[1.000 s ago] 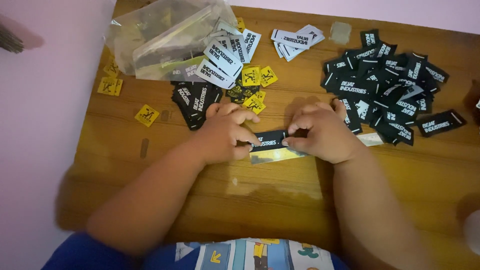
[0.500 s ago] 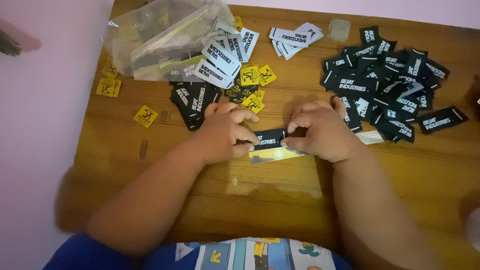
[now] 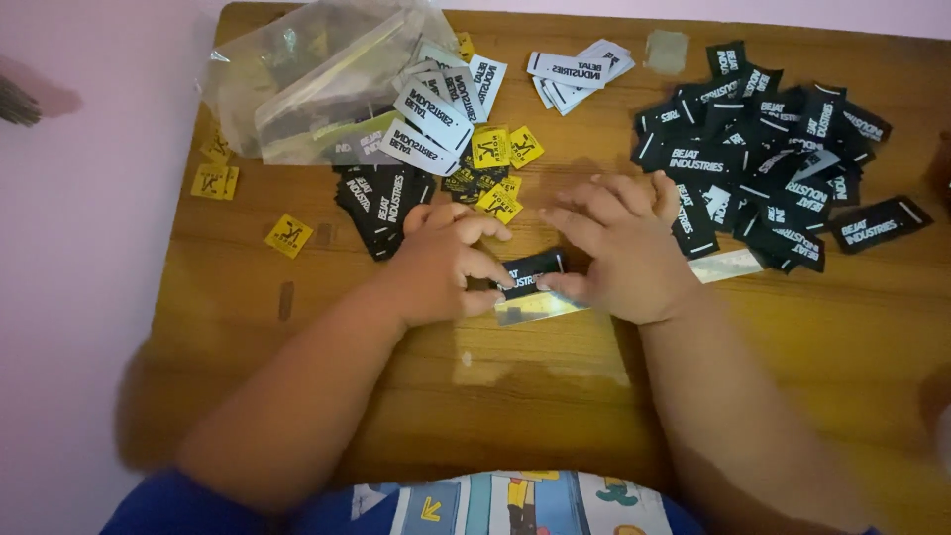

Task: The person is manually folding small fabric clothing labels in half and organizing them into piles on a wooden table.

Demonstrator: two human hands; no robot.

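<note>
Pinching one black fabric label [image 3: 530,272] between both hands at the middle of the wooden table [image 3: 792,376].

Left hand [image 3: 446,263] is gripping the label's left end with fingers curled in; right hand [image 3: 624,248] is pressing the right end, fingers spread narrowly over it. The label is lying over a clear plastic strip [image 3: 540,307] resting on the table. A heap of black labels [image 3: 783,168] is sitting to the right, just beside the right hand. A black stack [image 3: 381,203], yellow square tags [image 3: 500,163] and white labels [image 3: 580,69] are lying beyond the hands, near a crumpled clear bag [image 3: 317,79] at the far left corner.
</note>
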